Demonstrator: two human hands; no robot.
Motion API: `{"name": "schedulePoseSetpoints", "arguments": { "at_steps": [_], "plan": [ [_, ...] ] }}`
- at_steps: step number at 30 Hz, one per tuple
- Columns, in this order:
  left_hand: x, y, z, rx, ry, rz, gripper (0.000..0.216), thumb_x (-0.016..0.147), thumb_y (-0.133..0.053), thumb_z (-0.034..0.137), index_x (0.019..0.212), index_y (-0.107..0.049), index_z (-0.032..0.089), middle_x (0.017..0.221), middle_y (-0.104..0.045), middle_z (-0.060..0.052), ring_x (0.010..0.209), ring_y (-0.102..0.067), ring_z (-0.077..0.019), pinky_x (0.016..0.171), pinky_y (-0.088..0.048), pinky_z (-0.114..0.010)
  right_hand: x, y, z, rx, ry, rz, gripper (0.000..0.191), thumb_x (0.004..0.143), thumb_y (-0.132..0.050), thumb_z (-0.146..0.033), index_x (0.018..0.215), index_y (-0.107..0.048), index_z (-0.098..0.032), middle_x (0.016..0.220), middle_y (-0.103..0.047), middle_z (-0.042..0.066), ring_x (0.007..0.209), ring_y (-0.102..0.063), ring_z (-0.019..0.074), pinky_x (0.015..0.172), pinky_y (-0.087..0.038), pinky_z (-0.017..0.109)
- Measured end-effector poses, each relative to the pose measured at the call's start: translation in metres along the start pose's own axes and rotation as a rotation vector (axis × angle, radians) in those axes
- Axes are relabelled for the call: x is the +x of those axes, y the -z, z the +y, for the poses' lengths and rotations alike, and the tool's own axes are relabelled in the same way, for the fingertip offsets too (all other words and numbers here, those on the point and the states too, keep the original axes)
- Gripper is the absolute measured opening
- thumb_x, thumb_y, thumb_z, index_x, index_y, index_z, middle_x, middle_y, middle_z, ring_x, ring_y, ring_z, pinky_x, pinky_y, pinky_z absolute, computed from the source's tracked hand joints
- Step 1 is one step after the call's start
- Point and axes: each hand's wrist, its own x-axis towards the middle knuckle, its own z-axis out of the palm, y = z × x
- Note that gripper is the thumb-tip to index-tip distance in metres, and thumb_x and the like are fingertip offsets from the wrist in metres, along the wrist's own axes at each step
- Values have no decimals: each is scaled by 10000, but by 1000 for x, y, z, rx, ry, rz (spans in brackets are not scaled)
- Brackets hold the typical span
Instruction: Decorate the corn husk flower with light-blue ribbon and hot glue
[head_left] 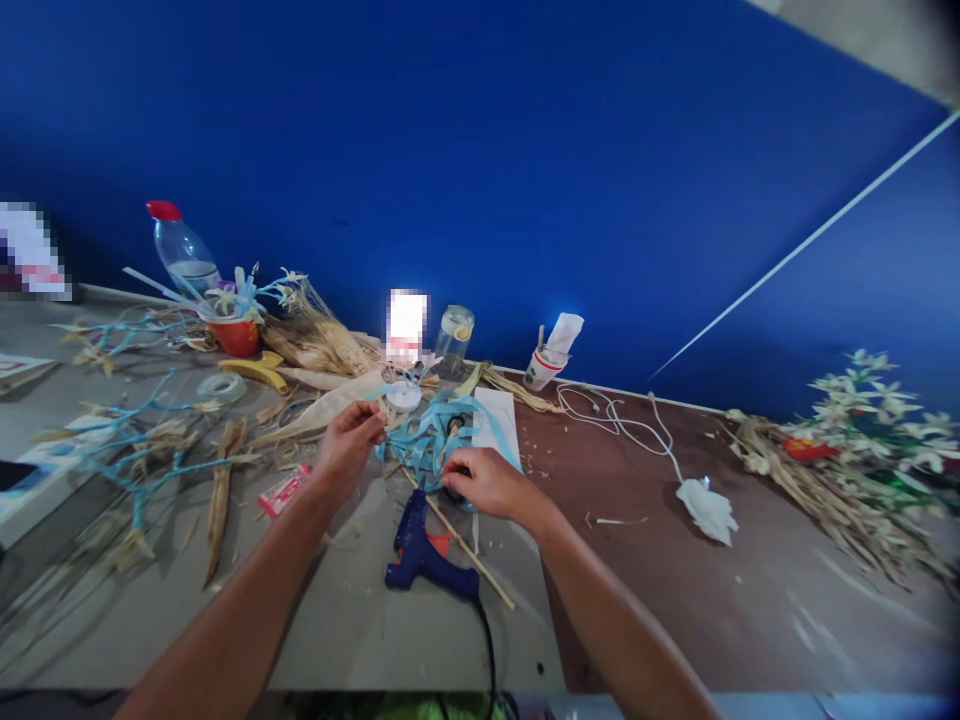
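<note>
1. Left hand (351, 446) presses thumb and fingertips together at the left edge of tangled light-blue ribbon strips (420, 440); any pinched piece is unclear.
2. Right hand (484, 482) curls its fingers at the strips' near right side; its grip cannot be told.
3. A dark-blue plastic glue gun (429, 566) lies nearer.

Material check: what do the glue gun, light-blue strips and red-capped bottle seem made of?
Glue gun: probably hard plastic, smooth, molded-looking. Light-blue strips: paper or ribbon, uncertain; thin, curling, fairly matte. Red-capped bottle: likely clear plastic; blue wall shows through.
</note>
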Motion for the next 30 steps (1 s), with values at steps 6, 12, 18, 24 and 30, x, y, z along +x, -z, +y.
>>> {"name": "schedulePoseSetpoints", "arguments": {
  "at_steps": [6, 12, 18, 24, 30],
  "plan": [
    [-2, -2, 3, -8, -1, 22, 193, 590, -710, 232, 693, -555, 179, 588, -510, 42, 480, -455, -72, 479, -358, -228, -14, 10, 10, 10, -65, 27, 170, 739, -498, -143, 708, -656, -198, 659, -630, -6, 644, -545, 140, 612, -353, 236],
    [0, 1, -2, -43, 24, 2, 205, 582, -728, 218, 697, -561, 185, 582, -513, 47, 482, -468, -74, 481, -360, -225, -6, 22, 27, -61, -176, 280, 221, 747, -469, -92, 778, -656, -207, 824, -663, 28, 750, -570, 156, 708, -387, 256],
    [1, 1, -2, -46, 48, -17, 215, 585, -740, 230, 688, -560, 173, 574, -500, 46, 483, -450, -69, 466, -341, -207, 21, 19, 50, -322, -171, 324, 199, 791, -486, -135, 813, -679, -180, 885, -649, 83, 802, -567, 172, 737, -387, 259],
    [3, 6, -8, -50, 75, -90, 217, 610, -744, 240, 700, -565, 157, 623, -534, 40, 517, -463, -57, 503, -363, -187, 46, 13, 55, -439, -47, 334, 239, 821, -488, -144, 956, -681, -184, 1013, -647, 77, 960, -549, 176, 868, -360, 267],
    [4, 8, -11, -37, 71, -119, 199, 627, -735, 244, 711, -576, 160, 633, -536, 34, 534, -474, -69, 523, -379, -200, 46, 16, 41, -459, 264, 87, 240, 890, -477, -321, 943, -678, -200, 937, -697, 39, 920, -579, 167, 844, -357, 280]
  ]
}}
